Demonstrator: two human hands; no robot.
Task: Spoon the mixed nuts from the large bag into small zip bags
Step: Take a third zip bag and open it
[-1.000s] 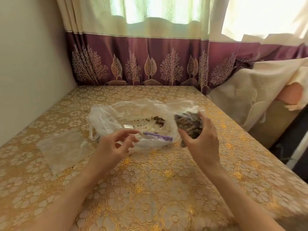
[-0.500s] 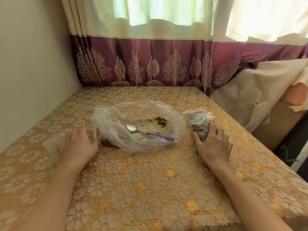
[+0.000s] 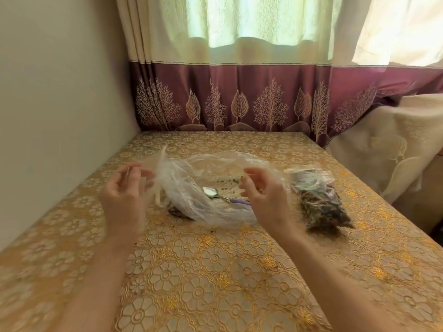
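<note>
The left hand (image 3: 124, 192) is raised above the table, palm turned inward, and its thumb and fingertips pinch a small, clear, empty plastic zip bag (image 3: 149, 174), which is motion-blurred and hangs partly in front of the large bag's left edge. The right hand (image 3: 263, 192) hovers opposite it, fingers loosely curled and apart from the thumb; it grasps nothing that can be made out, though its fingertips sit right at the rim of the large bag and contact there cannot be told.

Between the 2 hands lies the large, crumpled, transparent plastic bag (image 3: 211, 188), spread open on the table and almost emptied, with only a thin scatter of brown nut crumbs (image 3: 227, 183) on its inner surface. A metal teaspoon with a lilac handle (image 3: 217, 194) rests inside it, bowl facing up and pointing left, handle running toward the right hand's wrist.

Just to the right of the large bag, apart from the right hand, lies 1 small filled zip bag of dark mixed nuts (image 3: 318, 200), flat on the table.

Everything sits on a table covered by a gold, floral-embossed cloth (image 3: 203, 283). A cream wall stands at the left, and a cream-and-maroon curtain printed with trees and leaves (image 3: 239, 99) hangs behind.
</note>
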